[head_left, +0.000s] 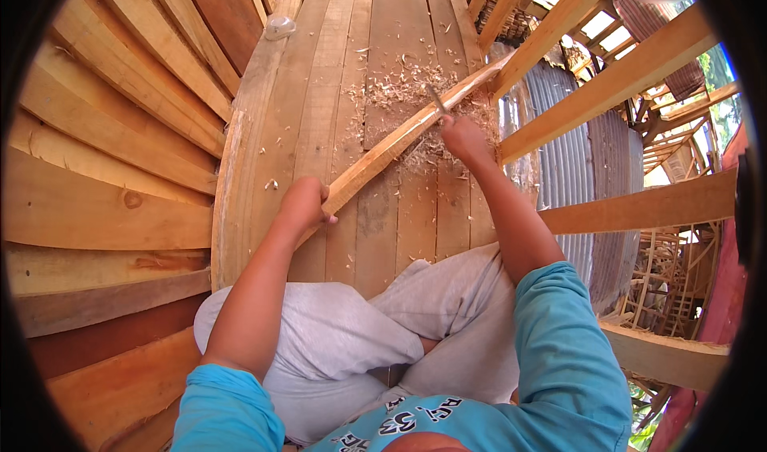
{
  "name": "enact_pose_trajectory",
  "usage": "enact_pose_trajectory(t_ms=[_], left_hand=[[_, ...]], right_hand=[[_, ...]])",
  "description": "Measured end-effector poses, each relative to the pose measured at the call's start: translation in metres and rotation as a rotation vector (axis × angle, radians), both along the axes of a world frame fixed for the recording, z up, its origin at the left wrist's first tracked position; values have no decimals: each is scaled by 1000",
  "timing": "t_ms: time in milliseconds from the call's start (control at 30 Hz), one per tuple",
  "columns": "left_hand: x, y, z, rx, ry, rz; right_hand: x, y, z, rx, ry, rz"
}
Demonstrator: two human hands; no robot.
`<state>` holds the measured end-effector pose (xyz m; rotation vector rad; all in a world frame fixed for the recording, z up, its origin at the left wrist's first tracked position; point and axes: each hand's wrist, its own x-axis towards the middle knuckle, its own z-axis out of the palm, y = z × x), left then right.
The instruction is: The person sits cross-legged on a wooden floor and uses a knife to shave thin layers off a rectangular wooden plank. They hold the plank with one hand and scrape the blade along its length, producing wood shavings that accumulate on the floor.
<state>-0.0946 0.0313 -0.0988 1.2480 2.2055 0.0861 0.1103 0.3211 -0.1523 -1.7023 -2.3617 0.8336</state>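
A long squared wooden strip [391,144] lies slantwise over the plank floor, from near my left knee up to the timber posts at the far right. Around its near end my left hand [305,203] is closed, with the thumb along the side. My right hand [466,139] grips a knife, its handle hidden in the fist. The narrow dark blade [435,96] points away and to the left, crossing the strip's upper part. Along that part the wood shows a paler, freshly cut face. Curled wood shavings [399,86] lie around it.
The plank floor [319,92] stretches ahead of my folded legs. Overlapping boards [112,192] form a wall on the left. Slanting timber posts [607,92] and a corrugated metal sheet [569,124] stand on the right. A clear plastic container [280,27] sits at the far left.
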Motion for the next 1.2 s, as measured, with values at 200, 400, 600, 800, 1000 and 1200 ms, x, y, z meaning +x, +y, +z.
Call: enact_pose_trajectory(t_ms=[200, 400, 600, 800, 1000, 1200], left_hand=[[-3, -3, -3, -7, -29, 20], [0, 0, 0, 37, -50, 12], [-3, -7, -4, 28, -35, 35], [3, 1, 2, 54, -55, 34], [-3, -2, -4, 36, -38, 24], [-3, -7, -6, 37, -24, 49]], right_hand=[[5, 13, 10, 2, -47, -19], [5, 16, 5, -12, -46, -39], [-5, -7, 30, 1, -92, 118], [5, 14, 11, -23, -6, -54], [0, 13, -3, 25, -109, 126], [-10, 0, 19, -54, -21, 15]])
